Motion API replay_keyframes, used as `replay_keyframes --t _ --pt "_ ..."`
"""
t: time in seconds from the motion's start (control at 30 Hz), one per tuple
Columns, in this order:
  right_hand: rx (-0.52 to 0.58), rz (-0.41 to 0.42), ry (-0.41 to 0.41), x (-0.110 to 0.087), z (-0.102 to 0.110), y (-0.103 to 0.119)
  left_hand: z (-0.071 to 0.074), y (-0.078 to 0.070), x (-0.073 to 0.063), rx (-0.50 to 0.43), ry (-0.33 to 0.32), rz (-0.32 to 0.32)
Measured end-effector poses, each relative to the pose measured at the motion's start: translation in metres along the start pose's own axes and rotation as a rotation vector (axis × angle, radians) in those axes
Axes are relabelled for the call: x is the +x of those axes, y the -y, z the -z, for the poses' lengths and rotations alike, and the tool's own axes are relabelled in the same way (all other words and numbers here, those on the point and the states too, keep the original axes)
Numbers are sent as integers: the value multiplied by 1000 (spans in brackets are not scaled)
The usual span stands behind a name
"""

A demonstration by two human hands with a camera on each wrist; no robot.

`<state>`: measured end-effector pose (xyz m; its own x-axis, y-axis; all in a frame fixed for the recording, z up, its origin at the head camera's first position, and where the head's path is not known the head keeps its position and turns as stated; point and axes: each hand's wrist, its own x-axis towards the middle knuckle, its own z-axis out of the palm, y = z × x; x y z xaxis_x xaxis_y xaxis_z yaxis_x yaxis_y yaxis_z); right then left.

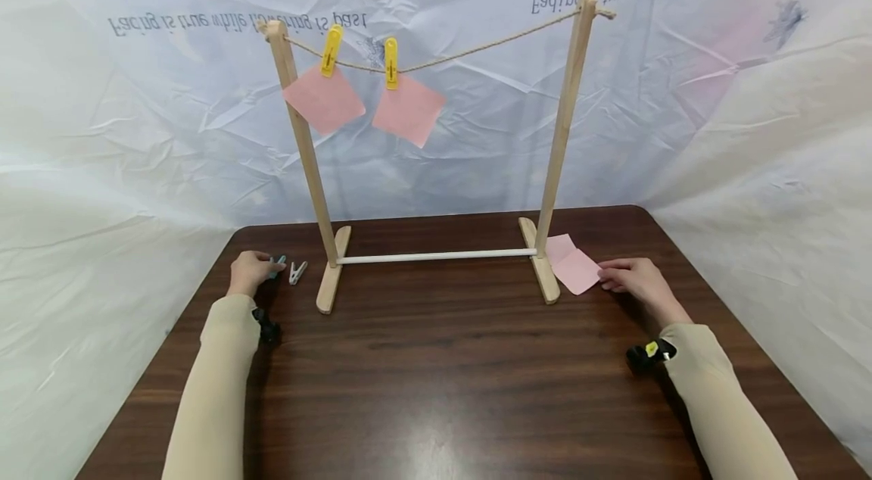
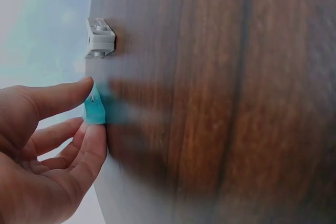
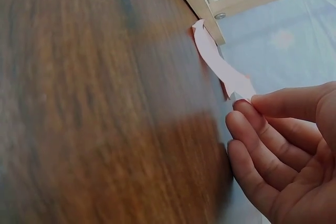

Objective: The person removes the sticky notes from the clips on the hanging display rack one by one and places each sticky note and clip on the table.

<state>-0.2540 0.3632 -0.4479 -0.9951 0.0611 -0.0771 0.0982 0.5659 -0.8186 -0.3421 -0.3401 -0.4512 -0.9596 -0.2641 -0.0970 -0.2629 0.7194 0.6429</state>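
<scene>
My left hand pinches a teal clothespin between thumb and fingers, low at the tabletop. Just to its right lies a white clothespin. At the other side, my right hand pinches the near right corner of a pink paper square between thumb and forefinger. In the right wrist view this paper bows up a little off the table. A second pink square lies partly under it, beside the rack's right foot.
A wooden rack with a rope line and a white crossbar stands at the back of the table. Two pink squares hang from the rope by yellow clothespins. White sheeting surrounds the table.
</scene>
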Motion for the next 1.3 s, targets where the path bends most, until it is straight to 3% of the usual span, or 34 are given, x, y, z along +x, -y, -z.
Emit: replay_keyframes --t 0.47,0.73,1.3 --pt "-12 -24 100 -2 1 2 2 3 -2 -33 -1 35" --pt "-50 -14 157 0 2 7 4 3 -3 -66 26 16" --pt "-25 -59 143 -4 5 -3 -1 -3 -6 -88 29 36"
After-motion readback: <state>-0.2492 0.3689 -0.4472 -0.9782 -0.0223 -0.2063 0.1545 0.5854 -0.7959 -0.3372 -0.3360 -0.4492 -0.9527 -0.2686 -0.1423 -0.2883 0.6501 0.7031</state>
